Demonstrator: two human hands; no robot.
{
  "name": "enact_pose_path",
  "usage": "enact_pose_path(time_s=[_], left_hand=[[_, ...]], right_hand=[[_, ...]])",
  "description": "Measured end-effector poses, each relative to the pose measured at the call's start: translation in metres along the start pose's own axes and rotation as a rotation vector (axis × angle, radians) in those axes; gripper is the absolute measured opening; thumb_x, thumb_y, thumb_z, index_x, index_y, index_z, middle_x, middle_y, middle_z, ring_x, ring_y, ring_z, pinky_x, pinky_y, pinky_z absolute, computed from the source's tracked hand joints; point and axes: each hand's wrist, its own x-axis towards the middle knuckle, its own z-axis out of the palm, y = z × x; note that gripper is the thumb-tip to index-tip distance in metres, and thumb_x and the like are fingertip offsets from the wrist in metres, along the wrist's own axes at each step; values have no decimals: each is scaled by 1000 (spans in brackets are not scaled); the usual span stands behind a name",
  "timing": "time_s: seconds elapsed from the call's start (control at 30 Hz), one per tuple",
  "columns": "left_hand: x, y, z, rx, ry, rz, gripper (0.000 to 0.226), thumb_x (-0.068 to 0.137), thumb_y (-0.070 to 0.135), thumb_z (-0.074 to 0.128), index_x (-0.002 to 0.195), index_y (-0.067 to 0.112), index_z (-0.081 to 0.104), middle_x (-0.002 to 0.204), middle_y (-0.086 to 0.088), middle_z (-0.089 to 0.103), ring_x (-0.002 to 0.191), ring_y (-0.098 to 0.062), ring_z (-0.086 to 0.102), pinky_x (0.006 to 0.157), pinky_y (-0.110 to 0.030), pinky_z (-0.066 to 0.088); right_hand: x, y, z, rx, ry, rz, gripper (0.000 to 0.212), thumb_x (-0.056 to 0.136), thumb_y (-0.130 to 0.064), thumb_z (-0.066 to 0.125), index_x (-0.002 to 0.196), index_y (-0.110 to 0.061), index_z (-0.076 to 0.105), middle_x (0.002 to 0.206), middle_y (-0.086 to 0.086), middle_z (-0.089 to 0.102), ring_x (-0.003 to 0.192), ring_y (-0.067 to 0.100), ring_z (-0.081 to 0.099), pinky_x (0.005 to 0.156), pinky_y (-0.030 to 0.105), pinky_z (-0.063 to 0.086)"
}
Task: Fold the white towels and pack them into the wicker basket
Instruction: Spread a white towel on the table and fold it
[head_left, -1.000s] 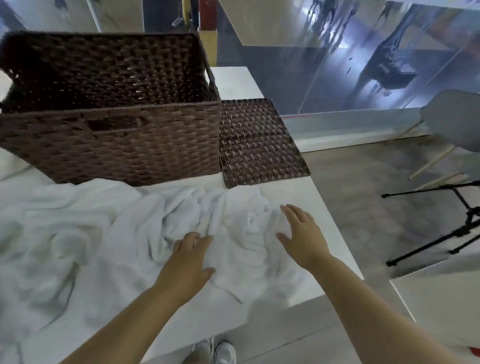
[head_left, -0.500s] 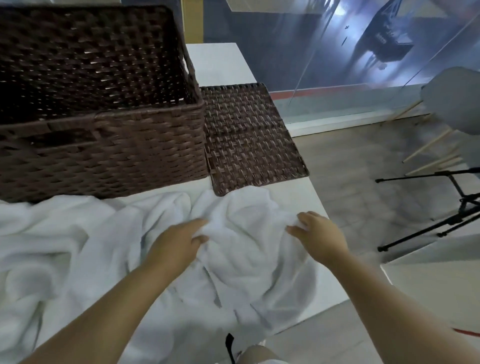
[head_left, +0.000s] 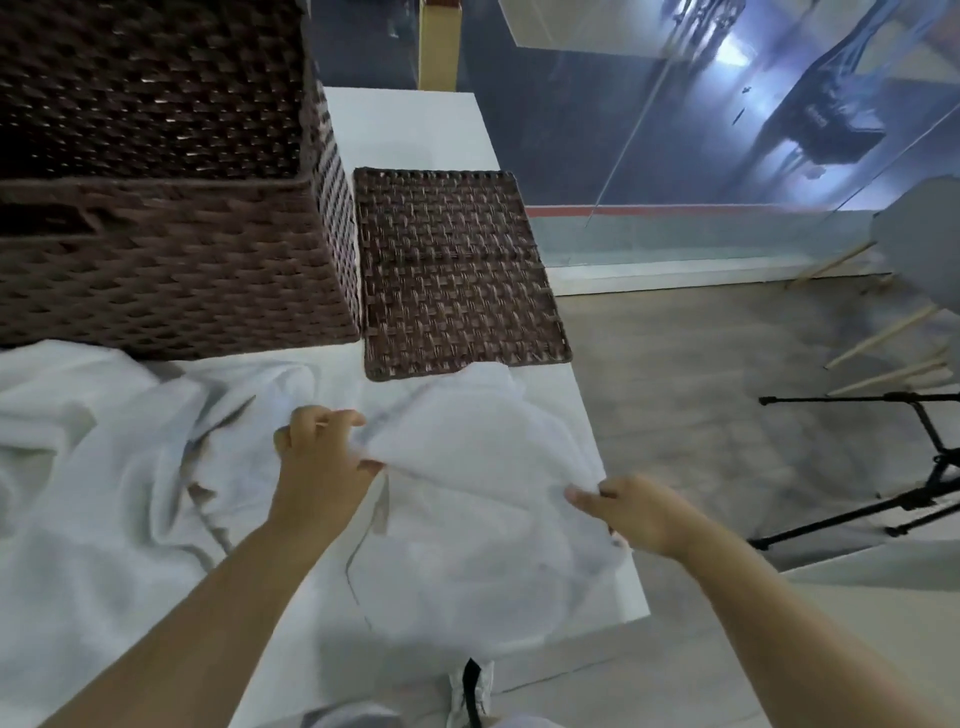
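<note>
Fingers of both hands pinch one rumpled white towel (head_left: 467, 519) at the white table's (head_left: 410, 130) right edge: left hand (head_left: 319, 467), right hand (head_left: 631, 512). Beyond, dark brown wicker basket (head_left: 171, 270) touches flat woven lid (head_left: 452, 270).

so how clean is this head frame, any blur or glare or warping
Head view: the wicker basket is smeared by motion blur, the white towel is soft and nearly washed out, bright glare streaks the glass wall top right, and the wide lens bows the table edges; both hands stay fairly legible.
</note>
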Motion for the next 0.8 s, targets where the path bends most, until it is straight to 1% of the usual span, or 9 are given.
enact_pose_path(time_s=[0.07,0.17,0.27,0.33,0.4,0.47,0.57,0.63,0.8], left_hand=[[-18,4,7,-100,-31,-140,57,74,29,78,124,11,54,120,-14,47,116,-33,43,96,-38,35],[-38,11,15,-309,-36,-369,64,77,32,76,126,5,46,107,-5,52,109,-30,53,81,-35,40],[-47,13,26,-526,-30,-555,72,65,49,79,110,-2,55,89,-10,64,95,-37,64,74,-44,51],[-50,19,35,-674,-51,-605,74,58,52,80,109,3,59,94,-10,69,91,-32,66,69,-44,57],[-51,29,44,-769,-40,-613,60,68,35,82,112,7,53,101,-4,65,91,-20,64,65,-38,57],[-52,33,50,-711,-33,-587,59,69,27,83,111,9,46,99,0,60,92,-19,61,73,-38,55],[-54,34,45,-554,-51,-519,51,71,24,82,104,11,47,92,4,55,90,-19,55,76,-30,43],[-54,27,34,-467,-34,-459,41,74,25,79,103,9,55,93,0,60,88,-20,57,74,-28,41],[-57,2,-9,-341,24,-392,27,76,26,77,98,9,72,88,-3,70,82,-19,62,70,-26,42]], right_hand=[[7,5,1,201,67,-50,61,90,-63,40,66,-9,54,68,2,60,61,15,56,62,25,41],[17,10,9,316,129,-123,55,90,-57,48,62,-10,47,60,3,46,55,16,46,57,28,34],[24,9,20,353,37,-182,48,90,-43,60,60,-14,35,56,3,36,48,14,35,47,25,28],[27,7,26,406,-24,-195,46,88,-39,64,61,-16,34,57,4,39,48,15,37,47,23,32],[31,6,33,393,-36,-181,38,85,-40,67,70,-13,45,64,5,50,53,16,44,50,25,37],[32,3,40,396,-60,-170,29,86,-38,65,87,-9,59,76,5,62,59,14,53,54,25,42],[32,-1,44,492,-23,-135,35,89,-37,62,108,-8,56,91,2,67,71,14,62,59,22,46],[31,-1,41,537,85,-90,27,92,-35,59,109,-17,48,98,1,61,83,17,59,60,21,41],[18,-3,18,443,511,-141,21,92,-29,59,105,-13,60,91,0,60,87,21,55,69,27,38]])
